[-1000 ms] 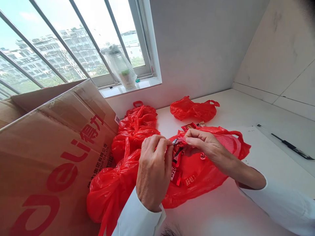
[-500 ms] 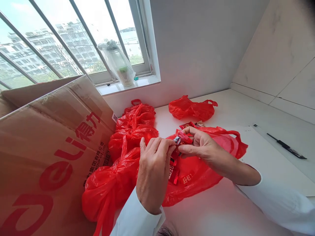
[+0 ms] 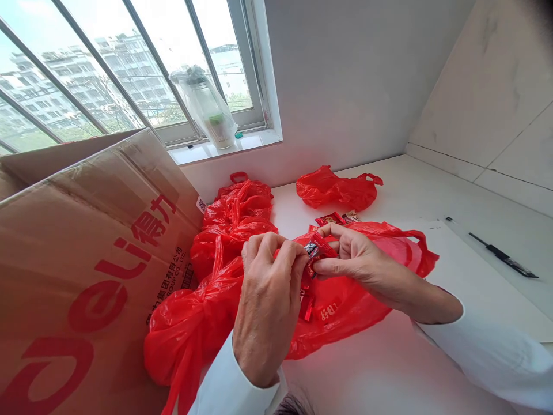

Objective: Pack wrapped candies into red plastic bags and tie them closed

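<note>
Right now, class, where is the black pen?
In the head view the black pen lies far right on the white counter, apart from the open red bag.

Red plastic bags (image 3: 345,300), brown cardboard box (image 3: 86,253) with red lettering, white countertop (image 3: 432,190).

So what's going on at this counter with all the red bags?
A person in white sleeves is working over an open red plastic bag lying on a white counter. Both hands meet above it: the left hand and right hand pinch a small red wrapped packet between their fingers. More red packets hang just below it. Knotted red bags sit beside a cardboard box on the left, and two loose packets lie beyond the hands.
</note>
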`<state>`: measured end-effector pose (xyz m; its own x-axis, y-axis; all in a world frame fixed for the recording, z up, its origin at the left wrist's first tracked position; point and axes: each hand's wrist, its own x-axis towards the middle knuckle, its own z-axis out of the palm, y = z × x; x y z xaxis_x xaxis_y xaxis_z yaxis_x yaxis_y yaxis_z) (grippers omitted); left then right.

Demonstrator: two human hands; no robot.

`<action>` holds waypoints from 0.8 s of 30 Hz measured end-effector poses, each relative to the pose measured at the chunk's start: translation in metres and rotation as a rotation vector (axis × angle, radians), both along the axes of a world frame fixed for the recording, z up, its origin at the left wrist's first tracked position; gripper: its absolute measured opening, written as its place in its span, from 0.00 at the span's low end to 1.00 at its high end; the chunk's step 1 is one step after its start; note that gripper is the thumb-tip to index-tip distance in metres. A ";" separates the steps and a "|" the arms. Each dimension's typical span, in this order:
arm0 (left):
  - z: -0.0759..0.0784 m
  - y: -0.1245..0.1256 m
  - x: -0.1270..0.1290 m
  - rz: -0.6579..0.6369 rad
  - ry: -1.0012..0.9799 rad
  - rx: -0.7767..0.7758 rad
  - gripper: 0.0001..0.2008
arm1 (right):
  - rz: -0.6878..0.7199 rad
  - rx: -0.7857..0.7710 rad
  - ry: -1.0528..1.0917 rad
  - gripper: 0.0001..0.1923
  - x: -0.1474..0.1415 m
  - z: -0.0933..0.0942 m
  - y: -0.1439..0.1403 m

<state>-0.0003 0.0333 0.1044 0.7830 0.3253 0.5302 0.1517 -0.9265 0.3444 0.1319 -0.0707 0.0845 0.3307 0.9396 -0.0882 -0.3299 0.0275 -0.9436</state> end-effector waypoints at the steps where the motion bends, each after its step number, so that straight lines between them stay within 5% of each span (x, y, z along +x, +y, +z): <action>1: 0.000 0.000 0.000 0.013 -0.015 0.002 0.07 | -0.002 -0.003 -0.001 0.15 0.000 0.001 0.000; 24: 0.007 -0.002 -0.002 -0.019 -0.003 -0.135 0.07 | -0.018 0.010 -0.038 0.14 -0.004 0.008 -0.004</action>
